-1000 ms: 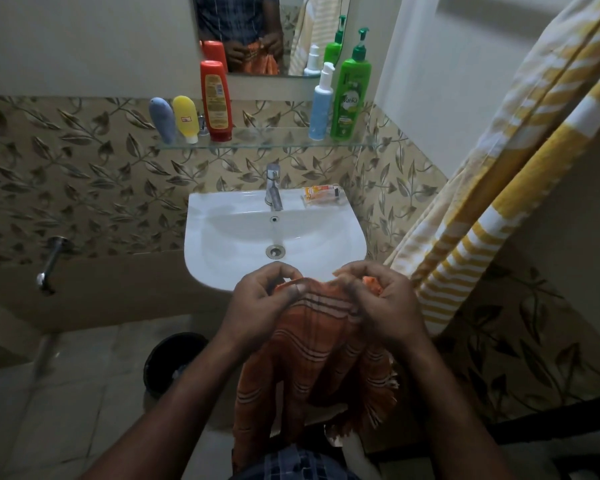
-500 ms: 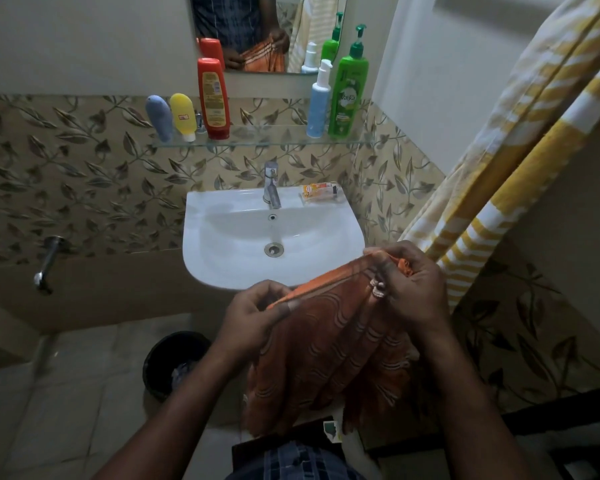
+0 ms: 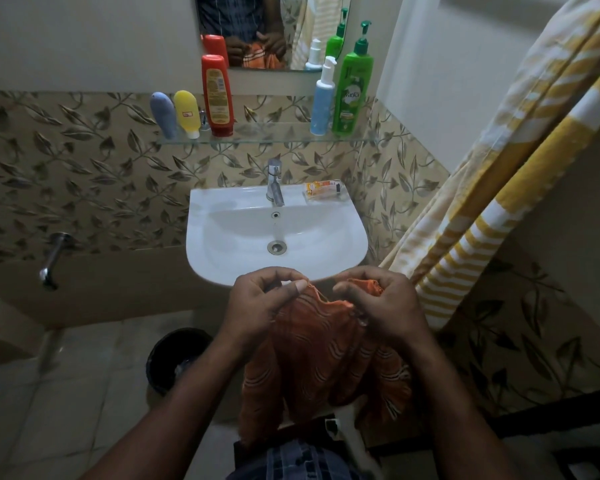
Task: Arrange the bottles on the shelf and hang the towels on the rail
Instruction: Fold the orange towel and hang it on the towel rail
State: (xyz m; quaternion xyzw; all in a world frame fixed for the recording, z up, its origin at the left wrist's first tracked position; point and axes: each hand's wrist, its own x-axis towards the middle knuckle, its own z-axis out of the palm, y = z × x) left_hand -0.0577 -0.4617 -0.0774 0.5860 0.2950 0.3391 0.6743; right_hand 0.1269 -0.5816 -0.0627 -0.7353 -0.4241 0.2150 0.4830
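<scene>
two pinches on bunched orange towel [image 3: 319, 351] at six o'clock, by left hand [image 3: 260, 303] and right hand [image 3: 378, 303]; could slip toward bin [image 3: 177, 355] at seven o'clock if loosened.

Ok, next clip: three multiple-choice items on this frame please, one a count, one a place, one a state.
1. How many bottles stand on the glass shelf? A three; B five; C seven.
2. Where is the small packet? A floor; B sink rim, right of the tap; C glass shelf.
3. The orange towel is: A on a rail; B in the sink; C held in both hands.
B: blue tube, yellow tube, red bottle, pale pump bottle, green pump bottle. B: it sits beside the tap. C: left hand and right hand grip its top.
</scene>
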